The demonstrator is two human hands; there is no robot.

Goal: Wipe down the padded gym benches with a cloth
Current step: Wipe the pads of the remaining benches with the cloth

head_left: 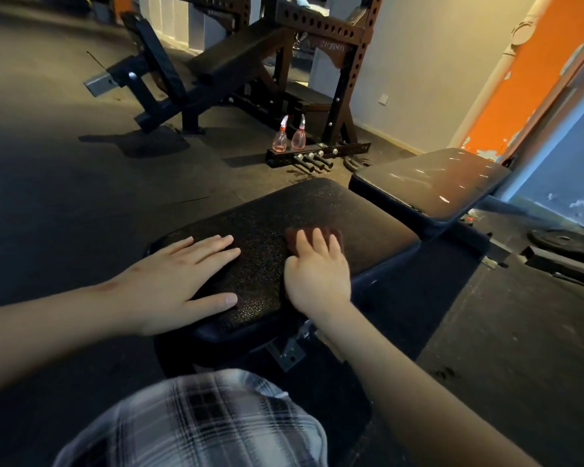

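Note:
A black padded bench seat [304, 210] with a pebbled surface lies in front of me. My left hand [179, 274] rests flat on its near left part, fingers straight and spread. My right hand [317, 267] presses a reddish-brown cloth [332, 235] onto the middle of the pad, fingers laid over it. Most of the cloth is hidden under that hand. A second black pad [435, 180], the bench's back section, rises to the right behind the seat.
Two pink spray bottles [289, 136] stand on the floor beyond the bench, beside a brown rack [338, 62]. An inclined bench [189, 79] stands far left. Weight plates [563, 239] lie on the floor at right. Dark rubber flooring stretches to the left.

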